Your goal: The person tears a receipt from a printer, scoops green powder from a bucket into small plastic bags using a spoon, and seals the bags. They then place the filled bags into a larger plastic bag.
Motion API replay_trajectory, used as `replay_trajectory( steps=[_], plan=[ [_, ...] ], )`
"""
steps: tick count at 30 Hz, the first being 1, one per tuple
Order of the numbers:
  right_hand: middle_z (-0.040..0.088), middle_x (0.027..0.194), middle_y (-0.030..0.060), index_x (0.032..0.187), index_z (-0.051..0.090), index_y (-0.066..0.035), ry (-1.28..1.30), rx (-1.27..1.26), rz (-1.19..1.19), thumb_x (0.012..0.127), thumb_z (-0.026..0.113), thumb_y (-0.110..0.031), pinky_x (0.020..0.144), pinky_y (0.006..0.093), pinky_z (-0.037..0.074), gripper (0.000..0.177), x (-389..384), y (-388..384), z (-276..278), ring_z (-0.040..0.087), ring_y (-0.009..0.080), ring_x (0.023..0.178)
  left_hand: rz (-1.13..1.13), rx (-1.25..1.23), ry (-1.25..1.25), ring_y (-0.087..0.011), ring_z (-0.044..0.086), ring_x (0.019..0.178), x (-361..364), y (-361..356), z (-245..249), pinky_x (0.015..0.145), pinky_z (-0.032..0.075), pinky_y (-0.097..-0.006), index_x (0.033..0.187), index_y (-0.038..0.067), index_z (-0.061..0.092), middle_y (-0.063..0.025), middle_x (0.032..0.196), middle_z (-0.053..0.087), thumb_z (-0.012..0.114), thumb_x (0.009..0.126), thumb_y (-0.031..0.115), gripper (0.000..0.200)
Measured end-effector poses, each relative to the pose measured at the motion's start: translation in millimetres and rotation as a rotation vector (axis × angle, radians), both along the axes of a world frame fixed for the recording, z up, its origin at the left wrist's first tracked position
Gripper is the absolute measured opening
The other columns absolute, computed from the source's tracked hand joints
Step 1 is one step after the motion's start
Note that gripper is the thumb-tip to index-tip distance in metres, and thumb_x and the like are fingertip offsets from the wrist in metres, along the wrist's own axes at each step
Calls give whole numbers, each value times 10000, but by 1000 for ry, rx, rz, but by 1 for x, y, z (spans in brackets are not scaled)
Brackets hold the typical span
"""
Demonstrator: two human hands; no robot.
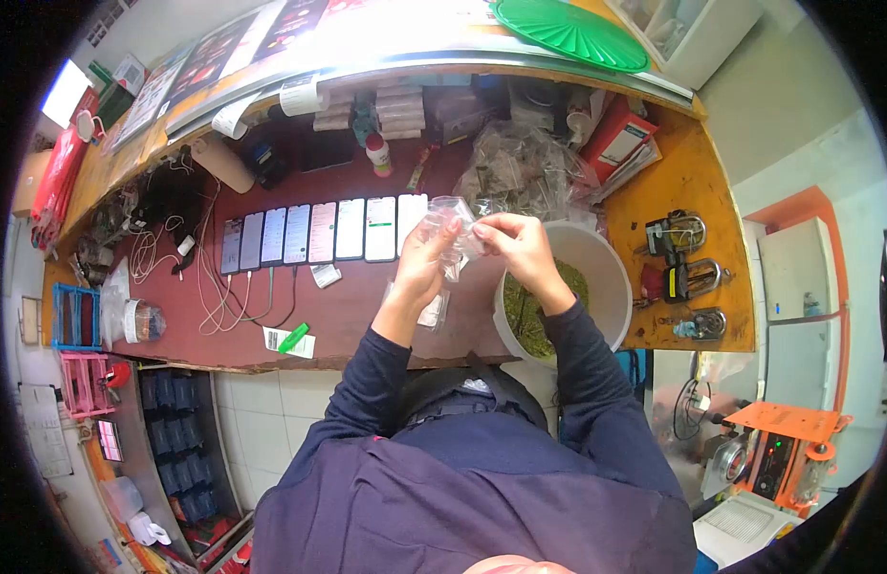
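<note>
Both hands are raised over the dark red desk (348, 330), just left of a white bucket (611, 287) holding green leafy material (525, 330). Between them is a clear plastic bag (450, 212). My left hand (427, 256) has its fingers closed around the bag's lower left side. My right hand (522, 247) pinches the bag's right edge between thumb and fingers. Below the hands, more small clear packets (432, 311) lie on the desk, partly hidden by my left wrist. A row of phones (322, 232) stretches out to the left of my left hand.
White cables (209, 287) trail at the left. A green marker (293, 338) lies on a card near the front edge. A heap of plastic bags (520, 172) and a red-capped bottle (377, 155) are at the back. Padlocks (687, 279) lie on the wooden right side.
</note>
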State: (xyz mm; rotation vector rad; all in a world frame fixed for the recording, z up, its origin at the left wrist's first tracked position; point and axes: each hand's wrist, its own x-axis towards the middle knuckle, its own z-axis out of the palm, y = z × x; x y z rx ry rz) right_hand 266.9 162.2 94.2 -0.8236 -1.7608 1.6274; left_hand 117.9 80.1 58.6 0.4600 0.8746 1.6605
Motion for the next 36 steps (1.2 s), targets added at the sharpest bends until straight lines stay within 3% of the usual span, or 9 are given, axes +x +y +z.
replay_trajectory(
  steps=[12,15,17,20,23,25,29,33,36],
  plan=[
    [699,758,38,849,717,11,-119,410,-250,831,701,-135,644,252,495,148,0,-29,6,631,103,692,165,43,-85,-165,653,831,-2,-6,8,700,527,-293,844,133,515,-46,875,655,664,886,80,164],
    [685,767,21,864,705,6,70,125,-244,855,684,-140,624,238,479,148,1,-28,1,609,94,670,256,-86,-327,-143,600,705,-10,-4,14,641,492,-267,921,133,481,8,740,563,564,932,105,88],
    [653,784,11,904,683,-16,327,-249,-233,893,639,-124,635,228,459,117,5,-24,-1,595,87,686,113,184,-544,-96,462,559,-24,-6,-17,497,392,-230,1041,125,470,46,660,422,502,946,158,106],
    [652,806,6,952,671,-34,342,-323,-221,914,613,-140,641,234,464,127,7,-26,-1,587,86,682,-47,-84,-253,-39,281,472,-11,-16,8,387,211,-185,1187,95,513,73,638,328,534,954,237,273],
    [667,849,13,965,669,-26,388,-394,-220,913,621,-148,646,225,464,141,7,-29,-5,589,81,705,-71,-160,296,1,331,485,13,-18,31,413,217,-183,974,41,664,87,649,480,706,869,203,197],
    [681,882,20,965,670,-17,415,-418,-237,913,627,-150,644,218,461,149,7,-30,-7,585,73,715,-57,-153,274,9,352,498,14,-16,32,424,220,-187,889,38,686,53,678,561,769,811,154,162],
    [575,1071,73,1049,658,-40,-37,495,-746,825,727,-235,786,295,438,304,20,-37,10,544,167,922,74,-73,565,-27,470,554,14,-12,23,496,349,-192,822,26,696,15,706,620,772,802,128,129],
    [520,1119,96,893,731,-81,-344,898,-462,775,756,-265,851,345,412,221,33,-49,39,489,246,1039,104,114,1061,-63,575,666,21,-12,34,607,451,-212,789,14,700,-9,733,658,774,788,95,109],
    [524,1129,91,803,750,-96,-288,669,-332,764,756,-265,937,403,387,174,48,-35,30,473,275,1080,-36,147,1047,-60,574,680,26,-5,33,610,454,-219,805,21,698,-8,745,658,773,792,100,109]
  ],
)
